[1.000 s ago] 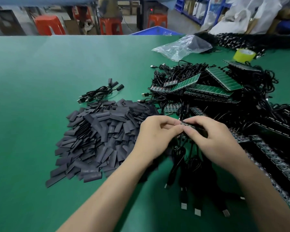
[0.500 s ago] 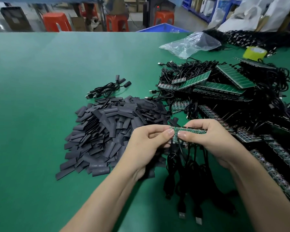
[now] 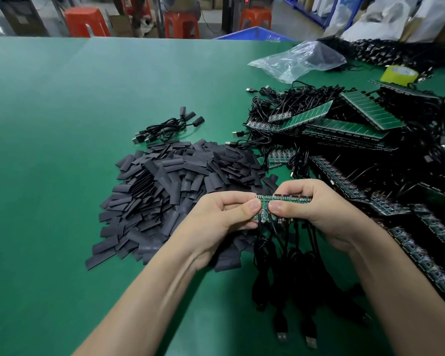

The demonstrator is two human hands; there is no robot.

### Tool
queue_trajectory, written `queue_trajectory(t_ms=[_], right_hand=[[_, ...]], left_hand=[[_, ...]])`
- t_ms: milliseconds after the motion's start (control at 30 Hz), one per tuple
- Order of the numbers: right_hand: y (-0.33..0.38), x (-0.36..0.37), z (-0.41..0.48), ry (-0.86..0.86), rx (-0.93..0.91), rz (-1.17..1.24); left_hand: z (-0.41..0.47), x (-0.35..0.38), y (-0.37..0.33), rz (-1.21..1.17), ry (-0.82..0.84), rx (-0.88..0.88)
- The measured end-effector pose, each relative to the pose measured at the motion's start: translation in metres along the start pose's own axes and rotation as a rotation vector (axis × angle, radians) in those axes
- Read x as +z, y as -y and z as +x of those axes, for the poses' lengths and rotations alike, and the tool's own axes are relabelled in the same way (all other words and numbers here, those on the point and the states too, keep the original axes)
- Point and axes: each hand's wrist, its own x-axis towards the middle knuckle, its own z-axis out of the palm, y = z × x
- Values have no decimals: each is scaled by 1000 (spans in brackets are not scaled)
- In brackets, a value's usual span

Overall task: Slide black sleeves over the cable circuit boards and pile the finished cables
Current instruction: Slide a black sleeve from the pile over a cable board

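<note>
Both hands hold a green strip of small circuit boards [image 3: 283, 199] above the green table. My left hand [image 3: 224, 222] pinches its left end board between thumb and fingers. My right hand [image 3: 316, 209] grips the rest of the strip, thumb on the front. Several black USB cables [image 3: 290, 273] hang from the boards down to the table. A large heap of flat black sleeves [image 3: 175, 191] lies just left of and behind my hands. A small bundle of sleeved cables [image 3: 168, 128] lies beyond the heap.
Stacks of green board strips with tangled black cables [image 3: 357, 124] cover the right side of the table [image 3: 62, 150]. A clear plastic bag [image 3: 298, 60] and a yellow tape roll [image 3: 398, 74] sit at the far right. Orange stools stand past the table's far edge.
My hands have tilted the board strip toward me, showing more of its green face. My left thumb now presses the end board beside my right thumb.
</note>
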Motion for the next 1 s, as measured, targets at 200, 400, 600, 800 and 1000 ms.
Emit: queue_trajectory(t_ms=[200, 400, 600, 800, 1000], right_hand=[[-2, 5, 2, 52, 32, 133], [4, -5, 2, 74, 45, 38], [19, -36, -9, -78, 182, -404], [30, -13, -17, -176, -4, -755], [16, 46, -16, -6, -90, -73]], left_hand=[[-2, -1, -1, -40, 23, -30], [-4, -3, -2, -91, 61, -28], [-11, -3, -5, -98, -37, 57], [-17, 11, -17, 133, -119, 325], [-15, 6, -24, 387, -224, 490]])
